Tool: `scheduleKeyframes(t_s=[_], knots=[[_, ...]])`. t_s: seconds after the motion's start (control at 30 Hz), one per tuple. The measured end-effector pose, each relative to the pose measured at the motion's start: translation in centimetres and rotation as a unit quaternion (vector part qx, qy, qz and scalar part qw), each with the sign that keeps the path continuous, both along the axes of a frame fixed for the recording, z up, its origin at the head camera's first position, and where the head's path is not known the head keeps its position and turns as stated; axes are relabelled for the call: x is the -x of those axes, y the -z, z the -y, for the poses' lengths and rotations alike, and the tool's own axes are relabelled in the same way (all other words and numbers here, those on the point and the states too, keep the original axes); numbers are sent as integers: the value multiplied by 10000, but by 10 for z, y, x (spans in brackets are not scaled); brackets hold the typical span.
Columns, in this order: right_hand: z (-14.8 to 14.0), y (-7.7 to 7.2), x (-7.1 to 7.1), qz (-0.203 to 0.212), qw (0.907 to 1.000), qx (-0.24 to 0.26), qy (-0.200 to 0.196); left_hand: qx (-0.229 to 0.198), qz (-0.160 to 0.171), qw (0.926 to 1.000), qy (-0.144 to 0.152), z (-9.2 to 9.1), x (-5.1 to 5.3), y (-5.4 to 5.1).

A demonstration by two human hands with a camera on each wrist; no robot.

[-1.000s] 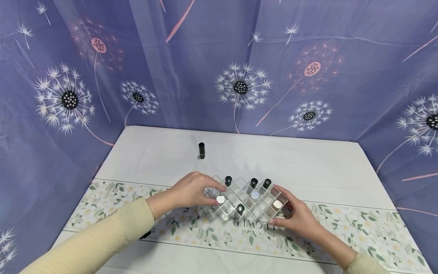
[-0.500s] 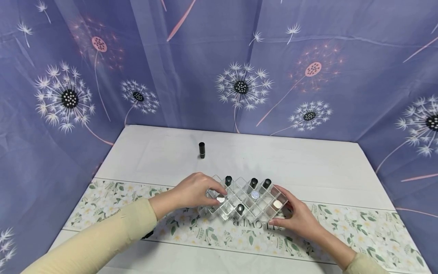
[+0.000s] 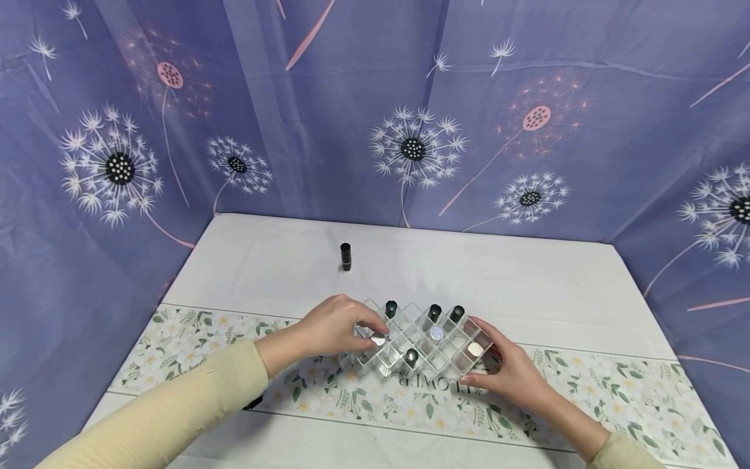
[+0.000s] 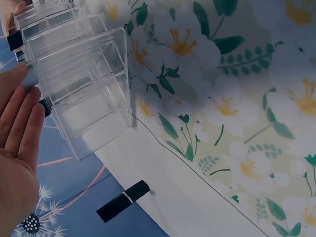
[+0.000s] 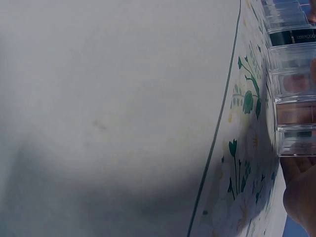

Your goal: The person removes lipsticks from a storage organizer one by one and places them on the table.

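A clear diamond-celled lipstick organizer (image 3: 404, 345) stands on the table, also seen from the side in the left wrist view. My left hand (image 3: 334, 326) is over its left end, thumb and forefinger pinching a silver-topped lipstick (image 3: 378, 339) in one of the cells. The lower part of that tube is hidden in the head view. My right hand (image 3: 512, 374) grips the organizer's right end, fingers behind and thumb in front. Several black-capped lipsticks stand in other cells, among them one at the front (image 3: 412, 357). A pale-topped lipstick (image 3: 475, 350) sits near my right fingers.
Behind the organizer, a single black lipstick (image 3: 346, 256) stands upright on the white table (image 3: 527, 280). A floral-printed strip (image 3: 586, 384) runs across the table under the organizer. Purple dandelion curtains (image 3: 328, 130) enclose the back and sides. A small black thing (image 3: 254, 402) shows beside my left sleeve.
My left hand has shifted very slightly to the right, and the silver top between its fingers has tilted a little. My right hand and the organizer have stayed put.
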State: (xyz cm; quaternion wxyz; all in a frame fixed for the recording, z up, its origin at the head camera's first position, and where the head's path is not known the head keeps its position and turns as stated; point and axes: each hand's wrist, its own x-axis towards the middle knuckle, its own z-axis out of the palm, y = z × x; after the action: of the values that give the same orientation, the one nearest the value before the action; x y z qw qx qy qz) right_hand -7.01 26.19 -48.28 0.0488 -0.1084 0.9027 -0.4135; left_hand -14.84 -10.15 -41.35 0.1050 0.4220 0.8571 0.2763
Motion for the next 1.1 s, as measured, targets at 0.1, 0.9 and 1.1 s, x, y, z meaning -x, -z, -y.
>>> scheduleKeyframes(t_s=[0.1,0.9,1.1], knots=[[0,0,0,-4,10000,-11,1,-69,38,10000,-4,0,-1,-1],[-1,1,0,46,10000,29,-16,-560,624,9954,-467,6,2,-46],[0,0,0,73,9999,80,-40,-640,324,9966,-397,8,9,-57]])
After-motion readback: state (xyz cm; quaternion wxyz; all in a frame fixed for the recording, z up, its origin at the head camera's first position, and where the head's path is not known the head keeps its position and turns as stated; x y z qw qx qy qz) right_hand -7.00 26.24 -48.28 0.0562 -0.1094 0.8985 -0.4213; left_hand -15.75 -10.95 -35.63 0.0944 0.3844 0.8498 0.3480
